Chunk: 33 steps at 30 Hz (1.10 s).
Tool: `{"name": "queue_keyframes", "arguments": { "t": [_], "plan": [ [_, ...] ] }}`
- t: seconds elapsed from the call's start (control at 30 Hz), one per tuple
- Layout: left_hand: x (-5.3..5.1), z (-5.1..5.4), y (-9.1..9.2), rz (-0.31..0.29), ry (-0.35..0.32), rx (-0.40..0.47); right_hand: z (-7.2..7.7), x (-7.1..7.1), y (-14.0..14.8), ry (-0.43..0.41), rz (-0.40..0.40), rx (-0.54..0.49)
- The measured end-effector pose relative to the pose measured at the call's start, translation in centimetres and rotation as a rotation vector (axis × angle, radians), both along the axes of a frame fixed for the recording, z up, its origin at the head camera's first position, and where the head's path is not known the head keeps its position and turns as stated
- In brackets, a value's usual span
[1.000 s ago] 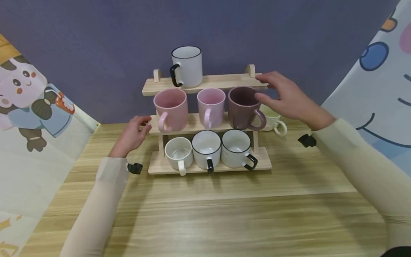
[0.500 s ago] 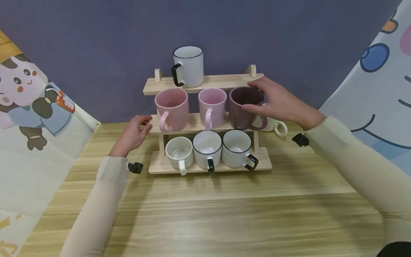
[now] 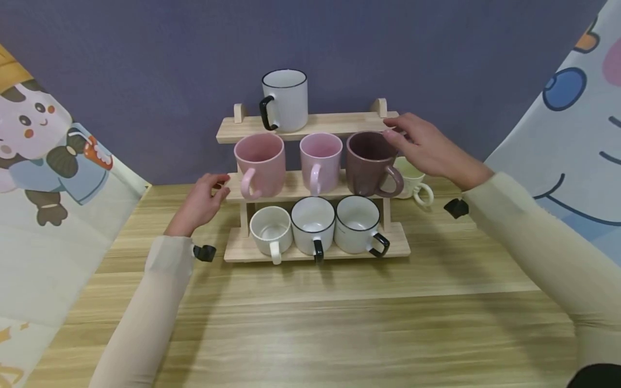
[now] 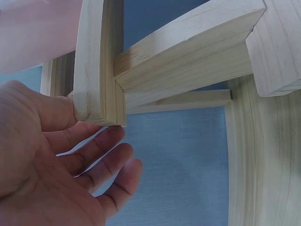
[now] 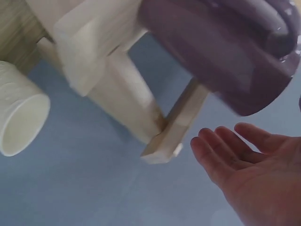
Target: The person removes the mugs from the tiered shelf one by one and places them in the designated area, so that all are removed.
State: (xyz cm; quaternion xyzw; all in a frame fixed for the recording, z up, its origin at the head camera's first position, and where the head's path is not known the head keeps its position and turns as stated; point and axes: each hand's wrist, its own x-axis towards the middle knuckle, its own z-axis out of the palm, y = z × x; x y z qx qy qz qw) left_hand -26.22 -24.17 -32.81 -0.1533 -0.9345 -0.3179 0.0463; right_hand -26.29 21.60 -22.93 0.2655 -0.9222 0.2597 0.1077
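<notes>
A three-tier wooden shelf rack (image 3: pixel 398 237) holds several mugs. My left hand (image 3: pixel 196 207) is at the left end of its middle board (image 4: pixel 89 70), thumb and fingers bent around the board's end. Beside the rim of the dark purple mug (image 3: pixel 367 171), at that board's right end, is my right hand (image 3: pixel 432 145), holding nothing. In the right wrist view its fingers are apart from the mug. A pink mug (image 3: pixel 264 167) and a lilac mug (image 3: pixel 322 164) stand left of the purple one.
One white mug with black handle (image 3: pixel 290 105) stands on the top board. Along the bottom board are a cream mug (image 3: pixel 269 231) and two black-rimmed white mugs (image 3: pixel 310 226). A pale cup with ring handle (image 3: pixel 409 178) sits behind the rack's right side. A blue-grey backdrop (image 3: pixel 170 81) rises behind.
My right hand moved in to the purple mug's rim and body, then drew back up and right, off the mug. The purple mug shows no clear shift. My left hand stayed put.
</notes>
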Motion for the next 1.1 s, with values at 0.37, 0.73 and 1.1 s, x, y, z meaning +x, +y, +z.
{"name": "queue_keyframes", "arguments": {
  "t": [0.37, 0.73, 1.1],
  "plan": [
    [-0.1, -0.2, -0.2, -0.007, 0.014, -0.004, -2.1, 0.3, 3.2, 0.009, -0.026, -0.052],
    [-0.1, -0.1, -0.1, -0.004, 0.01, 0.003, -6.8, -0.7, 5.1, -0.032, 0.009, -0.001],
    [0.1, 0.1, -0.1, -0.001, -0.002, -0.001, -8.8, -1.1, 5.4, -0.072, 0.065, 0.001]
  ]
}}
